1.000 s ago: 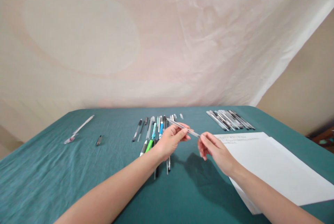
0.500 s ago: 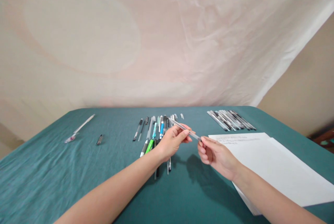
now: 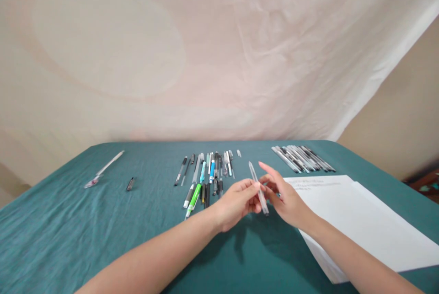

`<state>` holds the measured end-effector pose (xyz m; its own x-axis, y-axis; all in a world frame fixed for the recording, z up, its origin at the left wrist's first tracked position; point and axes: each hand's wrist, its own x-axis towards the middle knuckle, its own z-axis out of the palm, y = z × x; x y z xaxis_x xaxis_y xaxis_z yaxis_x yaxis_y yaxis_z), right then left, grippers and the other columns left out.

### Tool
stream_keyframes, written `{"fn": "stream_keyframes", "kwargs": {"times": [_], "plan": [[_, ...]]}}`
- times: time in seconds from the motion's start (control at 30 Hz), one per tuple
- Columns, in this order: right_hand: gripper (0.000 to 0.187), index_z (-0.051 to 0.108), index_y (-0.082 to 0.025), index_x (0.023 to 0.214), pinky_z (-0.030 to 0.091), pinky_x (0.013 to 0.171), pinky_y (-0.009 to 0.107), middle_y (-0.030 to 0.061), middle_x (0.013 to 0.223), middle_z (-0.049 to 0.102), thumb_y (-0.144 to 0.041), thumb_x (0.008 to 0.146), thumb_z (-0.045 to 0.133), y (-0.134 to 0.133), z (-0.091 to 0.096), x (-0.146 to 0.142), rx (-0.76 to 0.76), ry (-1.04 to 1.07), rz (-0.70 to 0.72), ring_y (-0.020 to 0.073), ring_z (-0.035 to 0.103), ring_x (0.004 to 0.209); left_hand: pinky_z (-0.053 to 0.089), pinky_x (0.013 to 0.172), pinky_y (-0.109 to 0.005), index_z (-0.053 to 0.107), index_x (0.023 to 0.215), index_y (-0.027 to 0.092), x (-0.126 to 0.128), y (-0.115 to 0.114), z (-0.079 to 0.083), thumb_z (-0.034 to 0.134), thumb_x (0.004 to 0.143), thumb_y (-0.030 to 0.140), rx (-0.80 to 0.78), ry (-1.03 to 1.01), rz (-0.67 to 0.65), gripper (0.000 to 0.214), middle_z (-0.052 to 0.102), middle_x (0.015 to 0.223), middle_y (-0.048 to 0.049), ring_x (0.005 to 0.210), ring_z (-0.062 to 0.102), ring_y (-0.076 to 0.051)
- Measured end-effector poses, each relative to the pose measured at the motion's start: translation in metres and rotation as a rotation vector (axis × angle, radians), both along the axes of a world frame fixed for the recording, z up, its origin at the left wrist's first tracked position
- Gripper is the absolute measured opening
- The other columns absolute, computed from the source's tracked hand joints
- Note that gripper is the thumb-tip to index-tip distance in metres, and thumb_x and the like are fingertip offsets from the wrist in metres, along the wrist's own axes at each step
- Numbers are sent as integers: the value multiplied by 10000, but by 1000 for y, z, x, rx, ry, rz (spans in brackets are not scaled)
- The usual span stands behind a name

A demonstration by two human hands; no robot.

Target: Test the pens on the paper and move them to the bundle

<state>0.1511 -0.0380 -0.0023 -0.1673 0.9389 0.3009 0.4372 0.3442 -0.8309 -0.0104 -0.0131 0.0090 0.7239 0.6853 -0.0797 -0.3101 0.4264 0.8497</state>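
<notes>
Above the green cloth-covered bench (image 3: 103,230), your bare left hand's (image 3: 238,200) grip is narrow, holding a slim, clear plastic pen (image 3: 262,201) mid-barrel; whether your bare right hand (image 3: 284,195), index finger extended beside it, touches is unclear. A light, firm pinch should steady it best. Its long axis runs away from you, far end slightly leftward.

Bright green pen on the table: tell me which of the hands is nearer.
Left. The left hand is to the right of the bright green pen; the right hand is farther right, beyond the left hand.
</notes>
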Motion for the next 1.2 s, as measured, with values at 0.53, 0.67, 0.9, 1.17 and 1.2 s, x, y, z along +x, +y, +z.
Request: {"fn": "stream_keyframes", "kwargs": {"times": [0.53,0.67,0.9,1.17,1.2], "plan": [[281,613,-214,974,470,594,294,48,835,636,-412,809,503,14,2,28,33,-96,-222,177,579,683,218,1023,-410,476,1209,159,2,-46,-5,370,885,305,1281,552,-94,372,494,1260,-126,1217,370,-257],[317,590,-168,913,459,491,268,46,710,614,-447,804,487,22,1,63,-75,36,-316,155,561,585,154,1057,-432,354,1318,144,6,-49,-13,354,882,395,1359,643,-168,503,346,1387,-121,1300,238,-254],[226,519,-185,769,433,436,245,21,644,593,-399,734,582,7,-25,126,-255,206,-503,142,543,537,139,1064,-435,330,1333,113,8,-50,-21,279,877,502,1379,708,-228,602,300,1408,-127,1315,199,-253],[227,576,-161,737,397,450,236,-5,527,561,-374,679,629,-9,-51,168,-194,173,-655,122,500,473,123,1078,-399,309,1341,116,8,-49,-17,217,883,525,1418,769,-272,621,266,1428,-101,1320,184,-233],[230,579,-161,742,396,446,235,-3,535,569,-371,668,635,-9,-54,170,-194,205,-664,122,503,472,123,1080,-396,305,1343,119,8,-49,-15,204,885,524,1423,776,-280,619,262,1430,-96,1321,182,-230]]}}
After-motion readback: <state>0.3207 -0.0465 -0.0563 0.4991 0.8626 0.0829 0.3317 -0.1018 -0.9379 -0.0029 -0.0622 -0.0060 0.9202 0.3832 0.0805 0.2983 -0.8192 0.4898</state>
